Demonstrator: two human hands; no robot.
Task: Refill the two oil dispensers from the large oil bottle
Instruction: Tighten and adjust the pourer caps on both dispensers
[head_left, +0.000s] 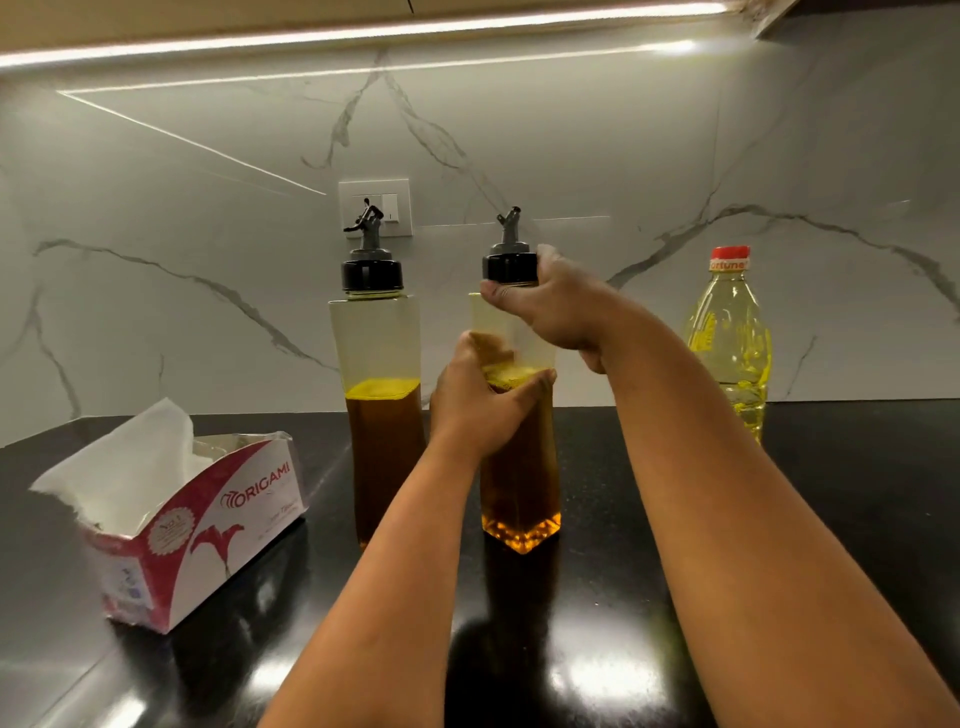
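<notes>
Left hand (475, 402) wraps its fingers round the right dispenser (519, 426) mid-counter (779, 519), while right hand (558, 306) fingers clamp its black cap (506, 267).

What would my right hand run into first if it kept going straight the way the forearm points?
Likely the black cap that your right hand already grips on the near dispenser; beyond it, probably the marble wall, though depth is unclear.

Tissue box (208, 525): you can read "ORIGAMI" in red on its white side panel (the small script under it and the round seal are too blurred for you to make out).
Large oil bottle (730, 332): you see "ortune" on the band below its red cap.
</notes>
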